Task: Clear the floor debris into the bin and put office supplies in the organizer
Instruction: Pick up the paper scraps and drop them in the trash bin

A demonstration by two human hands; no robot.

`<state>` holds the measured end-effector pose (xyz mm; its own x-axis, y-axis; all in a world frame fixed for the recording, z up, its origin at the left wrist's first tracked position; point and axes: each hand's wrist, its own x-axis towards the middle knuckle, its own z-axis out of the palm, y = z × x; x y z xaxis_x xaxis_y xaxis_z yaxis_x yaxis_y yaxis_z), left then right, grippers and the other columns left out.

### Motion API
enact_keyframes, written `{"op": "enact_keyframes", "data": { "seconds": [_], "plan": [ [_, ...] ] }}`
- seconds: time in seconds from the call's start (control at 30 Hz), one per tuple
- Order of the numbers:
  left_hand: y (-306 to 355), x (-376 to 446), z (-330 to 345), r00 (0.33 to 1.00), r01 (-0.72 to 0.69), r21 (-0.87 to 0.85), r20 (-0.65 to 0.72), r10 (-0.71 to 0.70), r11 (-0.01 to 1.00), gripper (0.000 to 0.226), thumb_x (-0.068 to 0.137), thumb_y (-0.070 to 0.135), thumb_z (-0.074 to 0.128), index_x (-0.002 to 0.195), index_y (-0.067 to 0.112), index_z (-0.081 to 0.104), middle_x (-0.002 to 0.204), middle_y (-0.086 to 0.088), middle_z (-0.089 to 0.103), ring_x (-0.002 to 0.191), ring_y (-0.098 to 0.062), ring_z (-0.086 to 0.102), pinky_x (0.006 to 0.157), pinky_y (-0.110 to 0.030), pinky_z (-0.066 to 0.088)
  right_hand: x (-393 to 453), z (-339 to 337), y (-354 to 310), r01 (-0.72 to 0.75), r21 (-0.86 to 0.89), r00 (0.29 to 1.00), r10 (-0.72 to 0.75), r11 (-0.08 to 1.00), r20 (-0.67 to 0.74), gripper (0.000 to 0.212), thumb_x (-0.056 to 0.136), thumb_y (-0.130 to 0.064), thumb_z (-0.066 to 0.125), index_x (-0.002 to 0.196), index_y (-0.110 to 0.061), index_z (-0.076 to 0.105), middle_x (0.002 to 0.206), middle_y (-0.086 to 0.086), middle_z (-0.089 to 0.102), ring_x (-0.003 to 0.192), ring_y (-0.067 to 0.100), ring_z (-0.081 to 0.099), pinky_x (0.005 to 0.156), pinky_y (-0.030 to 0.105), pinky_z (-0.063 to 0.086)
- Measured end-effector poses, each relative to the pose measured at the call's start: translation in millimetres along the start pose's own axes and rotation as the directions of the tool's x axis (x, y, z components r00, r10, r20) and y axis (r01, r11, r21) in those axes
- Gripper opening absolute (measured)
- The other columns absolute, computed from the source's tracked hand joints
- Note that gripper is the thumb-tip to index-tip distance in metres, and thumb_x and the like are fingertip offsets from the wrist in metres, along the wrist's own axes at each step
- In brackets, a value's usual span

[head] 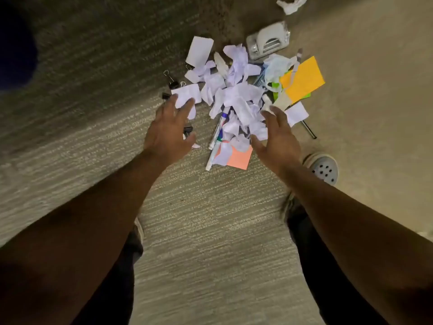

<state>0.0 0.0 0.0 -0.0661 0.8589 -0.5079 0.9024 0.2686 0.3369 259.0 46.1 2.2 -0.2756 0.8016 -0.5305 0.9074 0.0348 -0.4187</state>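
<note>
Both hands hang spread and holding nothing above the heap of torn white paper scraps (236, 97) on the carpet floor (206, 219), the left hand (169, 130) at the heap's left edge near a white scrap, the right hand (278, 137) at its lower right. The heap sits in the upper middle of the frame. To gather well, I'd say the hands should close in from both sides and scoop only paper, leaving the supplies tangled in it: the markers (216, 137), the binder clips (172, 82), the hole punch (268, 42). The markers lie with their long axis running from lower left to upper right, tips buried under scraps; sweeping across them would roll them, so lifting paper off along their length looks safer
</note>
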Motion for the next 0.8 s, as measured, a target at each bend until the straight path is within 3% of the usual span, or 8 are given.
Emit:
{"op": "enact_keyframes", "data": {
  "seconds": [0.1,0.2,0.37,0.6,0.67,0.8],
  "plan": [
    [-1,30,3,0.999,0.034,0.035,-0.022,-0.033,0.999,0.083,0.084,0.038,0.067,0.149,0.036,0.016,0.159,-0.013,0.013,0.14,-0.039,0.026,0.1,-0.05,0.046,22,8,-6,0.039,-0.09,0.993,-0.049,0.995,-0.104,0.063,0.088,-0.04,0.059,0.143,-0.018,0.037,0.156,0.009,0.023,0.133,0.029,0.041,0.078,0.042,0.052],
    [3,63,13,0.999,0.0,0.007,-0.036,0.0,1.0,0.08,0.082,0.044,0.068,0.147,0.034,0.022,0.156,-0.015,0.018,0.138,-0.039,0.03,0.099,-0.05,0.046,49,20,-9,0.061,-0.187,0.986,-0.088,0.98,-0.14,0.067,0.086,-0.044,0.062,0.144,-0.025,0.034,0.158,0.011,0.017,0.135,0.032,0.037,0.077,0.042,0.053],
    [17,82,27,0.998,-0.067,0.1,-0.013,0.068,0.993,0.072,0.078,0.047,0.07,0.14,0.029,0.037,0.147,-0.016,0.029,0.128,-0.038,0.036,0.094,-0.049,0.047,72,33,-20,0.041,-0.31,0.995,-0.068,0.95,-0.075,0.076,0.084,-0.047,0.066,0.147,-0.033,0.025,0.158,0.013,0.015,0.134,0.035,0.035,0.085,0.046,0.049],
    [25,74,41,0.997,0.002,0.066,-0.072,0.003,0.998,0.04,0.085,0.015,0.067,0.121,0.014,0.051,0.135,-0.019,0.036,0.116,-0.034,0.047,0.088,-0.042,0.052,76,33,-18,0.058,-0.292,0.998,-0.055,0.955,0.016,0.045,0.092,-0.015,0.058,0.134,-0.019,0.043,0.14,0.014,0.034,0.119,0.032,0.044,0.074,0.042,0.053],
    [24,71,41,0.998,-0.002,0.036,-0.068,0.004,0.999,0.034,0.086,0.006,0.063,0.118,0.009,0.053,0.13,-0.019,0.039,0.104,-0.033,0.055,0.085,-0.043,0.052,76,30,-16,0.049,-0.276,0.999,-0.045,0.96,0.023,0.037,0.092,-0.006,0.055,0.128,-0.013,0.048,0.135,0.015,0.039,0.111,0.033,0.05,0.071,0.041,0.053],
    [18,66,40,0.999,-0.016,0.021,-0.029,0.017,1.0,0.021,0.089,0.001,0.057,0.11,0.002,0.057,0.116,-0.02,0.049,0.089,-0.037,0.059,0.077,-0.044,0.049,78,24,-11,0.077,-0.157,0.997,-0.075,0.985,0.013,0.027,0.09,-0.003,0.054,0.117,-0.006,0.057,0.13,0.014,0.048,0.1,0.034,0.059,0.071,0.038,0.051]
  ]
}}
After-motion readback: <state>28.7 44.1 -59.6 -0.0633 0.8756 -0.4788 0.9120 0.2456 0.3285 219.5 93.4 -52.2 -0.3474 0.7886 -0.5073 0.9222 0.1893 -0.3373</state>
